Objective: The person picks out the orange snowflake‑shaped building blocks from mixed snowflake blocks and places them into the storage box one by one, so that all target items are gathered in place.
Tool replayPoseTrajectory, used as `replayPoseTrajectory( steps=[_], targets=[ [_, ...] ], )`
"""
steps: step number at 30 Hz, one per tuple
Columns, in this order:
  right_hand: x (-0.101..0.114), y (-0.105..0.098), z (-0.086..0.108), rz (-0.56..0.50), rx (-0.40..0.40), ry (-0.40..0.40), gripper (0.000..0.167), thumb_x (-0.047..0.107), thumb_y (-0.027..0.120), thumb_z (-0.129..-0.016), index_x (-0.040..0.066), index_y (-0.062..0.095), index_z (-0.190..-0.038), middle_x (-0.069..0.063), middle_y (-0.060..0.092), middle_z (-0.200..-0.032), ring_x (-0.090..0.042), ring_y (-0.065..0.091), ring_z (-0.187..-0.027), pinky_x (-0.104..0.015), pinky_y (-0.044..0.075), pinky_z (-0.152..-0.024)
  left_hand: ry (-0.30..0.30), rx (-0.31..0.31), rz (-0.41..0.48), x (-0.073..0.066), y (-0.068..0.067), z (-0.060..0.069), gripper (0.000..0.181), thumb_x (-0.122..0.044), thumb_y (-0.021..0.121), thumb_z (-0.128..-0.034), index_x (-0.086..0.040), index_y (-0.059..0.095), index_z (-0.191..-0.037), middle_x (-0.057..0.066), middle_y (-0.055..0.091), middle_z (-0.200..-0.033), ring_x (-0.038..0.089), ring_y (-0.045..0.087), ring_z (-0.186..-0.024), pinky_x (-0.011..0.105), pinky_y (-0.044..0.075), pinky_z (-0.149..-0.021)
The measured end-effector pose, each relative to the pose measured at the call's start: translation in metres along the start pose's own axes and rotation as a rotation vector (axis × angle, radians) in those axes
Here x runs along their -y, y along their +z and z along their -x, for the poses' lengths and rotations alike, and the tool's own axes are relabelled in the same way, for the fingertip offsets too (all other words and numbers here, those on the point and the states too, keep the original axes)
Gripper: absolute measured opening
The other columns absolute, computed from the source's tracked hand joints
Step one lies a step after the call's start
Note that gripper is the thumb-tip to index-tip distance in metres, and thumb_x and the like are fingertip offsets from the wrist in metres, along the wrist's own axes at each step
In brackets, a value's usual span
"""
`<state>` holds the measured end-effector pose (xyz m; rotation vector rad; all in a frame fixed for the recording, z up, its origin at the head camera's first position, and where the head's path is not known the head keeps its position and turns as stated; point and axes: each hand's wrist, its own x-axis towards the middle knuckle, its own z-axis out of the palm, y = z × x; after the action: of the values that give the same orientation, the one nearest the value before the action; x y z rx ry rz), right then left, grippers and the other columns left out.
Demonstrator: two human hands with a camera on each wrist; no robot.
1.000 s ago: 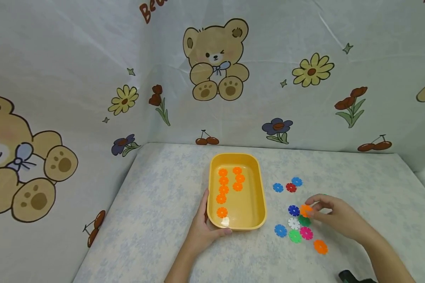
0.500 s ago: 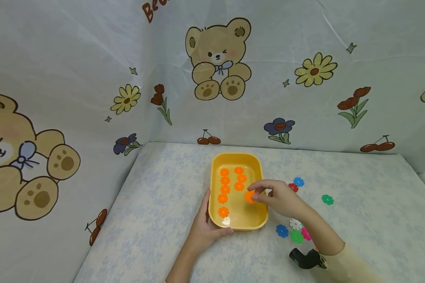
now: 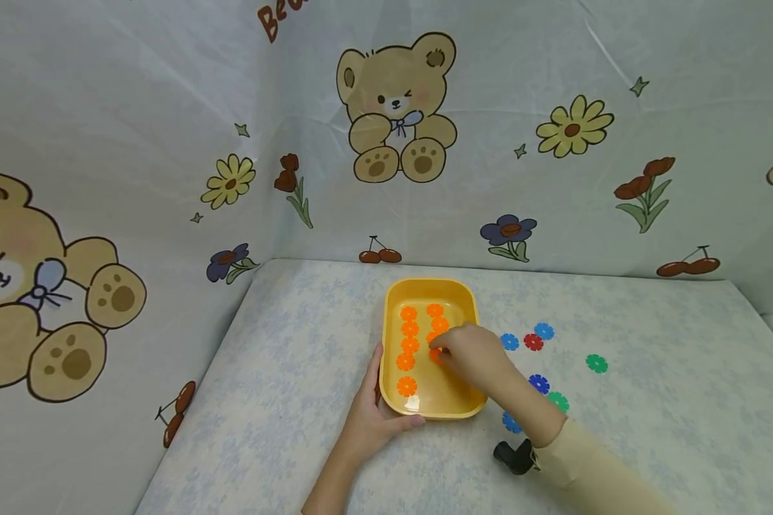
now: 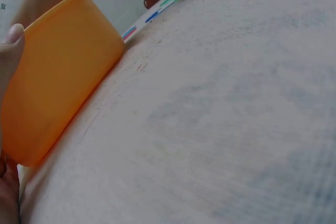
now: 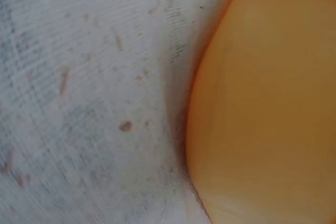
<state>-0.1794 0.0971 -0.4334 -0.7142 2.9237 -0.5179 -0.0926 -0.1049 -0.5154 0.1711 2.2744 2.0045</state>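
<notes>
A yellow plastic tray (image 3: 454,397) sits on the table with two columns of orange flower-shaped discs (image 3: 407,386) inside. My left hand (image 3: 372,423) grips its near left corner, thumb over the rim; in the left wrist view the thumb (image 4: 14,38) lies against the tray's orange-looking wall (image 4: 63,77). Reaching over the tray's right rim, my right hand (image 3: 479,357) pinches an orange disc (image 3: 435,355) at the lower end of the right column. Its fingertips partly cover that disc. The right wrist view shows mostly the tray's outer wall (image 5: 262,103), not the fingers.
Right of the tray lie loose discs: a red one (image 3: 533,342), a green one (image 3: 596,363), a dark blue one (image 3: 539,384) and several others, some hidden under the right forearm. A black device (image 3: 514,458) is at the right wrist. A bear-print cloth (image 3: 438,214) stands behind.
My right hand has carried an orange disc leftward from the loose discs into the tray, then lowered it at the right column. The left hand keeps its hold on the tray.
</notes>
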Motion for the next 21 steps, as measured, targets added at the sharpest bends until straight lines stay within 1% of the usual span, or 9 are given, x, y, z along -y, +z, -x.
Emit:
replayPoseTrajectory(
  steps=[3, 7, 10, 13, 15, 17, 21],
  targets=[
    [0.000, 0.005, -0.001, 0.067, -0.036, -0.015, 0.012, 0.015, 0.080, -0.084, 0.019, 0.081, -0.095, 0.004, 0.076, -0.091, -0.017, 0.052, -0.078, -0.029, 0.051, -0.071, -0.010, -0.003, -0.001, 0.000, 0.000, 0.000, 0.125, -0.027, 0.090, -0.0728, -0.033, 0.002, -0.160, -0.014, 0.011, -0.166, 0.010, 0.021, -0.152, 0.030, 0.021, -0.122],
    [0.000, 0.011, -0.002, 0.081, -0.066, -0.040, 0.009, 0.013, 0.080, -0.083, 0.018, 0.082, -0.090, 0.004, 0.075, -0.084, -0.017, 0.044, -0.074, -0.026, 0.040, -0.066, -0.022, -0.009, -0.003, -0.001, 0.000, 0.000, 0.125, -0.029, 0.091, -0.0719, -0.034, 0.002, -0.160, -0.017, 0.011, -0.165, 0.009, 0.021, -0.152, 0.033, 0.020, -0.122],
    [0.001, 0.013, -0.003, 0.086, -0.065, -0.043, 0.005, 0.015, 0.080, -0.083, 0.017, 0.082, -0.087, 0.004, 0.073, -0.079, -0.018, 0.041, -0.073, -0.028, 0.034, -0.066, -0.028, -0.010, -0.002, -0.002, 0.000, 0.000, 0.125, -0.030, 0.091, -0.0716, -0.036, 0.003, -0.160, -0.019, 0.011, -0.165, 0.008, 0.021, -0.151, 0.026, 0.021, -0.121],
    [0.001, 0.016, -0.003, 0.107, -0.053, -0.032, 0.003, 0.018, 0.081, -0.083, 0.018, 0.081, -0.085, 0.006, 0.071, -0.075, -0.019, 0.041, -0.074, -0.030, 0.032, -0.068, -0.024, -0.005, 0.015, -0.001, 0.000, 0.000, 0.125, -0.030, 0.091, -0.0718, -0.035, 0.003, -0.160, -0.019, 0.010, -0.165, 0.008, 0.020, -0.152, 0.014, 0.021, -0.117],
    [0.002, 0.017, -0.003, 0.128, -0.058, -0.027, 0.002, 0.019, 0.081, -0.082, 0.018, 0.081, -0.084, 0.006, 0.069, -0.073, -0.020, 0.041, -0.075, -0.031, 0.032, -0.068, -0.018, -0.003, 0.026, -0.001, 0.001, 0.000, 0.125, -0.029, 0.091, -0.0718, -0.034, 0.003, -0.160, -0.018, 0.010, -0.165, 0.009, 0.019, -0.152, 0.009, 0.020, -0.114],
    [0.003, 0.019, -0.003, 0.159, -0.072, -0.026, 0.001, 0.018, 0.081, -0.082, 0.018, 0.080, -0.082, 0.005, 0.067, -0.070, -0.020, 0.040, -0.074, -0.031, 0.032, -0.067, -0.012, -0.002, 0.038, -0.001, 0.001, 0.000, 0.125, -0.029, 0.091, -0.0718, -0.033, 0.003, -0.161, -0.017, 0.010, -0.166, 0.010, 0.019, -0.152, 0.006, 0.020, -0.112],
    [0.002, 0.022, -0.004, 0.222, -0.106, -0.031, 0.003, 0.015, 0.080, -0.083, 0.016, 0.077, -0.082, 0.002, 0.064, -0.068, -0.021, 0.039, -0.071, -0.031, 0.032, -0.063, -0.015, -0.003, 0.040, 0.000, 0.001, 0.000, 0.124, -0.029, 0.091, -0.0715, -0.034, 0.004, -0.160, -0.017, 0.011, -0.166, 0.009, 0.020, -0.152, 0.004, 0.020, -0.110]
  ],
)
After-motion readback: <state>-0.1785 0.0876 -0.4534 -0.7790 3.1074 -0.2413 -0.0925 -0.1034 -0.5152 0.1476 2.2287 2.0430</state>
